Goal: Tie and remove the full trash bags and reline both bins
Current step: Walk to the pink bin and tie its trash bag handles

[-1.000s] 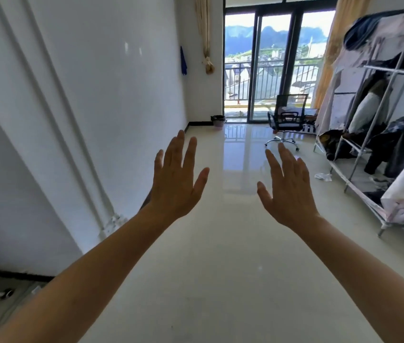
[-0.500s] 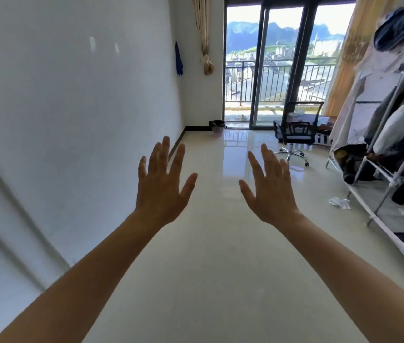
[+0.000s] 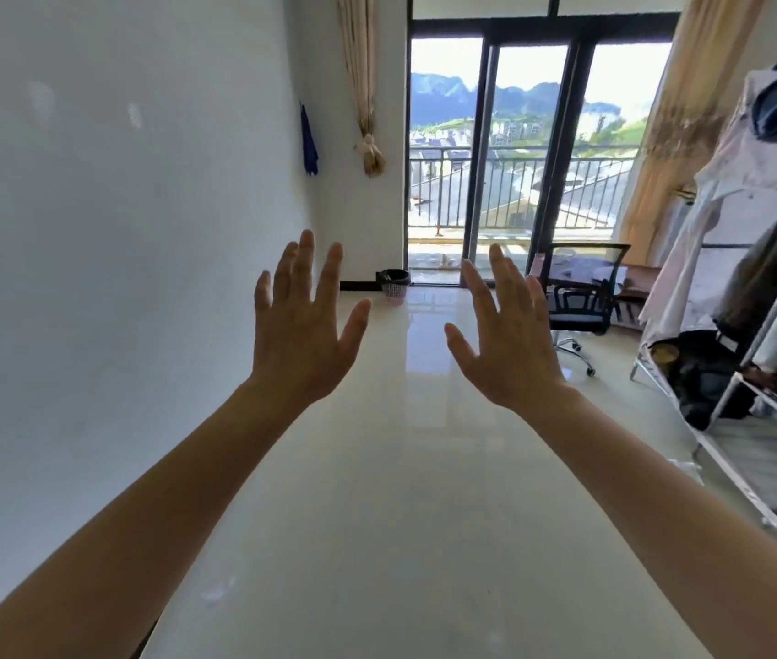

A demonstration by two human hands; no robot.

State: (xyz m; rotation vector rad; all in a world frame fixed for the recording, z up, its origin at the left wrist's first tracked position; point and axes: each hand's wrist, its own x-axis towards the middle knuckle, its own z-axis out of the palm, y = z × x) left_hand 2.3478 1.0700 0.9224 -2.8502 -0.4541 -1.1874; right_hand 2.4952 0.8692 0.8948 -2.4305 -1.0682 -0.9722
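Note:
A small pink mesh bin (image 3: pixel 395 288) lined with a black trash bag stands on the floor in the far left corner, beside the glass balcony door. My left hand (image 3: pixel 303 328) and my right hand (image 3: pixel 507 337) are both stretched out in front of me, fingers spread, palms facing away, holding nothing. The bin is far beyond both hands, seen between them. Only this one bin is in view.
A white wall (image 3: pixel 115 254) runs along the left. A black office chair (image 3: pixel 581 302) stands near the balcony door (image 3: pixel 510 173). A metal clothes rack (image 3: pixel 757 325) full of garments lines the right side. Glossy tile floor (image 3: pixel 400 492) stretches ahead.
The view has moved forward down the room; the bin, chair and door are nearer and larger. Both hands stay raised and spread, held slightly higher in the frame.

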